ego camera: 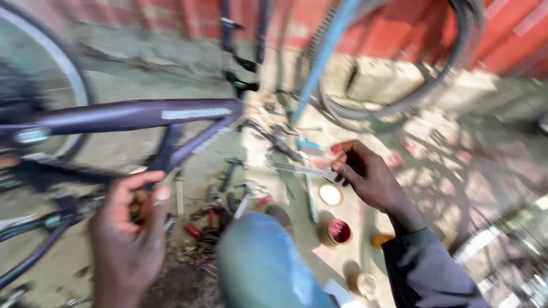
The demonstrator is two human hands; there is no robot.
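The ground (434, 171) is pale, dusty concrete in strong sun, with shadows of spokes on it, and behind it stands a red wall (399, 28). A dark purple bike frame (137, 116) lies across the left part of the view; its top tube runs almost level from left to right, and a second tube goes down and to the left from the joint at its right end. A wheel (51, 63) shows at the far left, a black tyre (411, 97) leans near the wall, and a blue tube (325, 57) slants up to the right. Between the hands, on the ground, lies a heap of small tools (222, 211), some with red handles, next to a small open tin (340, 231) with red inside and a round white lid (330, 194). A knee (262, 262) in blue jeans is at the bottom centre. The left hand (128, 228) is low beside the frame, fingers curled in, thumb over them; the picture is too blurred to say what they hold. The right hand (365, 174), in a grey sleeve, is above the tools, its fingers pinched together on something small and dark which I cannot identify.
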